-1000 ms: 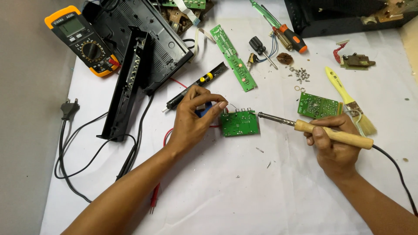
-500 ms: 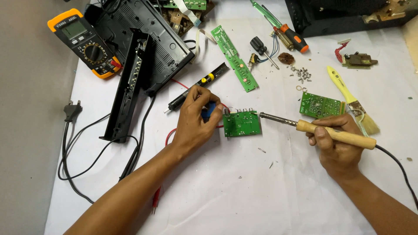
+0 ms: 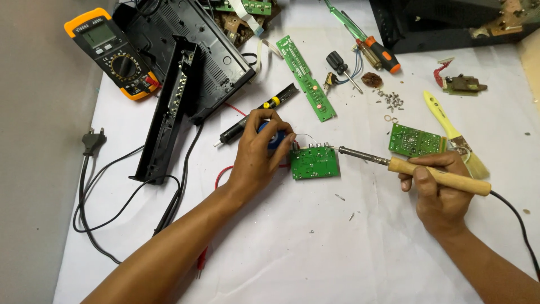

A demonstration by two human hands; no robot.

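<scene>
My left hand (image 3: 256, 155) is closed around a small blue spool (image 3: 274, 137) beside a small green circuit board (image 3: 315, 163) lying on the white sheet; a thin wire runs from the spool toward the board's top edge. My right hand (image 3: 439, 188) grips the wooden handle of a soldering iron (image 3: 439, 175), and its metal tip (image 3: 343, 150) rests at the board's upper right corner.
A second green board (image 3: 415, 141) and a yellow brush (image 3: 453, 135) lie right of the iron. A long green strip board (image 3: 306, 77), screwdrivers (image 3: 368, 42), loose screws (image 3: 394, 101), a black pen-shaped tool (image 3: 259, 112), a black casing (image 3: 185, 73), a multimeter (image 3: 112, 53) and a plug (image 3: 93, 141) lie around.
Almost nothing has moved; the soldering iron tip stays at the board's top right corner and my left hand keeps its hold on the blue spool.
</scene>
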